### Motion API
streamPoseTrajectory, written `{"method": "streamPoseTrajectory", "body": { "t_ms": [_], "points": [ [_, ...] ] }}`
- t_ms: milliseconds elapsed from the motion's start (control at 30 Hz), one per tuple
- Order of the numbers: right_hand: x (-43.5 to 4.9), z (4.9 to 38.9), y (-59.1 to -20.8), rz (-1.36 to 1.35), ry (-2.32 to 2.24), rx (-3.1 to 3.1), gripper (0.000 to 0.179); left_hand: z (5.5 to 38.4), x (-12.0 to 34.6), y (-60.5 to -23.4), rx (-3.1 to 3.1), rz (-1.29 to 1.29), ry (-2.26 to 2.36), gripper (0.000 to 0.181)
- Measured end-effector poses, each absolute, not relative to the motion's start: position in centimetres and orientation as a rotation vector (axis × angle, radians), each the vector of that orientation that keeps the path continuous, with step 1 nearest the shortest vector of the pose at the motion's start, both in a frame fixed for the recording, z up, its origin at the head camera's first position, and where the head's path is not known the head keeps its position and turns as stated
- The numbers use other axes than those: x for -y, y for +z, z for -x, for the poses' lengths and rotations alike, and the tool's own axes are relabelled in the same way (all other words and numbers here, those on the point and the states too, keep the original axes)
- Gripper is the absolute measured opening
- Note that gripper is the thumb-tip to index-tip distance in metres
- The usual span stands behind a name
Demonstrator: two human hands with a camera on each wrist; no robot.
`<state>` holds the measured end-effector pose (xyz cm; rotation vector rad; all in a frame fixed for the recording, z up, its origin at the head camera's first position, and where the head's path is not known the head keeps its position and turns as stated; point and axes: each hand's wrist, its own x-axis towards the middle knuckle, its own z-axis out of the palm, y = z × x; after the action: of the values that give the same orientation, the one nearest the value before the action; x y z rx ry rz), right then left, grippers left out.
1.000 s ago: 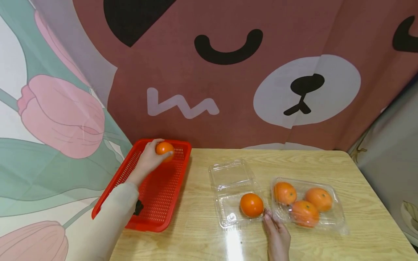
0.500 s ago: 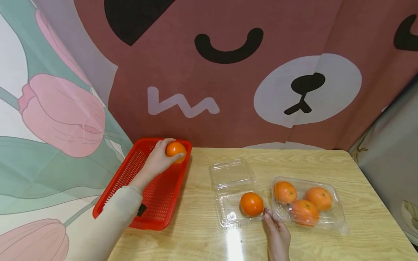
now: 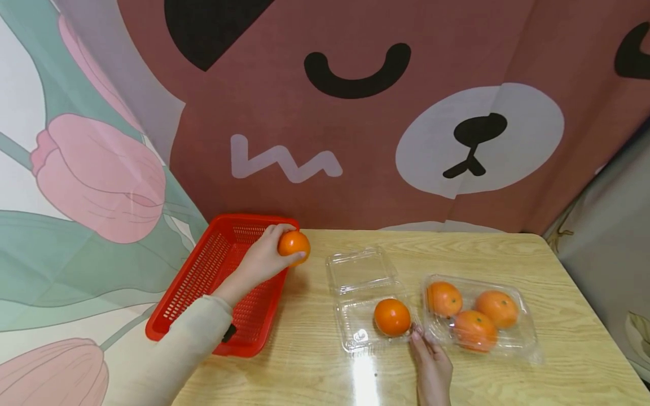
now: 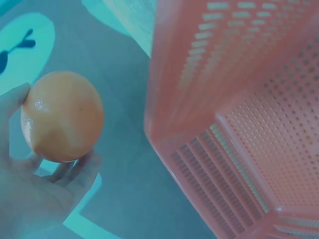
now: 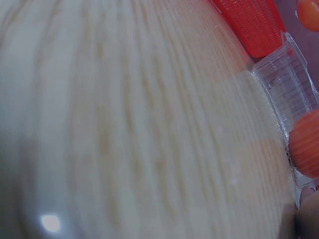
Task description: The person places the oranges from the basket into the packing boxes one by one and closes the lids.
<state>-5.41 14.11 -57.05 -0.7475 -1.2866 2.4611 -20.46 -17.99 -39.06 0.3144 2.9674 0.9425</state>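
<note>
In the head view my left hand (image 3: 265, 256) grips an orange (image 3: 294, 246) between thumb and fingers, above the right rim of a red plastic basket (image 3: 274, 307). The left wrist view shows this orange (image 4: 64, 117) clear of the basket wall (image 4: 164, 84). My right hand (image 3: 434, 369) pinches the near right corner of an open clear plastic clamshell container (image 3: 352, 324). One orange (image 3: 392, 317) sits in the container's near half, and its lid (image 3: 359, 269) lies folded back. At the right wrist view's edge, part of my right hand (image 5: 309, 216) shows beside that orange (image 5: 306, 143).
Right of the open container lies another clear container (image 3: 523, 338) with three oranges (image 3: 475, 330) inside. A small black object (image 3: 229, 333) is partly hidden by the left sleeve at the basket. A curtain with a bear print (image 3: 365, 141) hangs behind the wooden table (image 3: 304, 366).
My left hand has carried the orange rightward, from over the basket's far inside to above its right rim. The right hand and the open container have stayed in place.
</note>
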Motion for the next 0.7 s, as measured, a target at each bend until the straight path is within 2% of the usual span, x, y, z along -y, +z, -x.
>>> {"method": "streamPoseTrajectory", "body": {
  "t_ms": [700],
  "points": [
    [-14.1,5.6,-57.1,0.763,2.461,1.287,0.012,17.2,12.3,-40.4,-2.903,-0.623,0.770,0.060]
  ]
}}
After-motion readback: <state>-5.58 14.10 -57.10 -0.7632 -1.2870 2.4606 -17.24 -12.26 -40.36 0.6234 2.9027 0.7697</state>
